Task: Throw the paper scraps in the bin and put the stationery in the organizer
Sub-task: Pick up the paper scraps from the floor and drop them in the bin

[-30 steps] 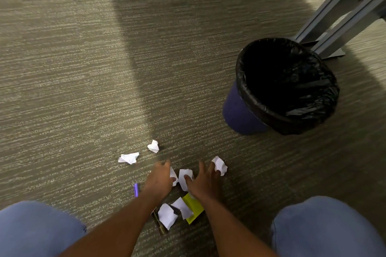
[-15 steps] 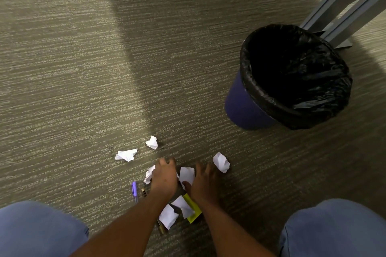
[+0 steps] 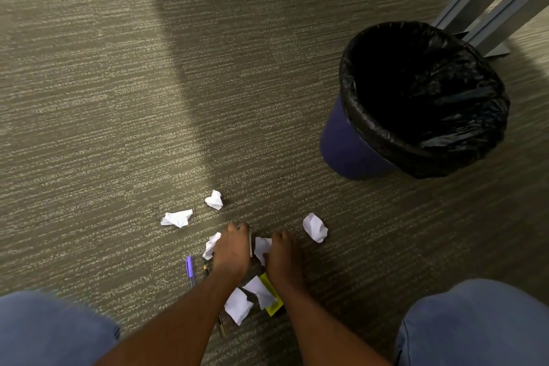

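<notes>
The scene is dimly and unevenly lit. A broad dark shadow band is cast down the middle of the carpet [image 3: 89,98], while paler light is seen at the left and in the far right corner. The inside of the bin [image 3: 416,92] is lost in blackness, with faint glints on its liner. Wide-angle bending is noted at the edges, and the left knee [image 3: 53,333] is blurred.
</notes>
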